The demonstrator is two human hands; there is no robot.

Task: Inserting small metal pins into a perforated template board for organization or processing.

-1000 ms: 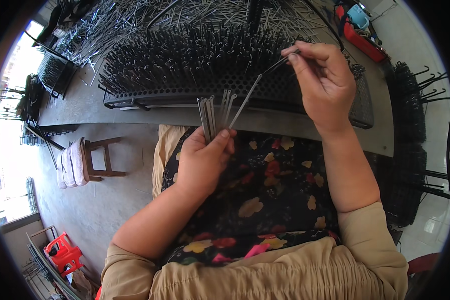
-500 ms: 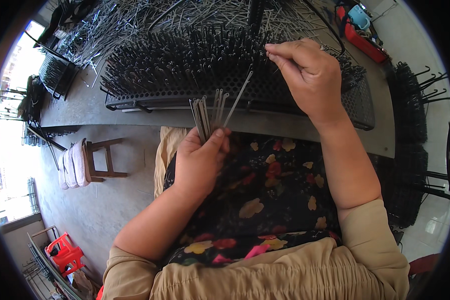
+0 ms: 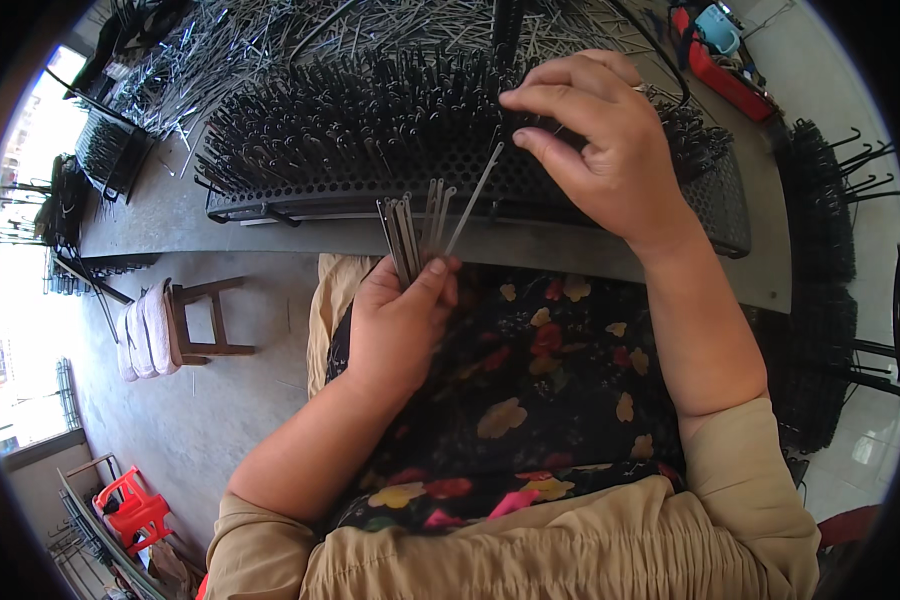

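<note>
A small fan of thin, flat metal strips (image 3: 402, 235), with rounded, looped or holed tops, stands up out of my left hand (image 3: 395, 325). Thumb and fingers are closed round their lower ends, and one strip leans away to the right. My right hand (image 3: 615, 155) hovers over the black perforated rack (image 3: 470, 172), thumb and index finger apart with nothing visible between them. Dense rows of dark, hook-topped strips (image 3: 350, 115) stand upright in the rack's holes. The strips right behind my right hand are hidden.
Loose metal strips (image 3: 410, 30) lie heaped behind the rack on the table (image 3: 170, 215). A red tray (image 3: 730, 85) holding a light blue mug (image 3: 718, 30) is at the far right. A wooden stool (image 3: 210, 320) with a padded towel stands left, a red plastic stool (image 3: 135, 510) lower left.
My right hand has moved slightly left and away from me, and its pinched thumb and index finger have spread apart. My left hand and its strips stay nearly in place.
</note>
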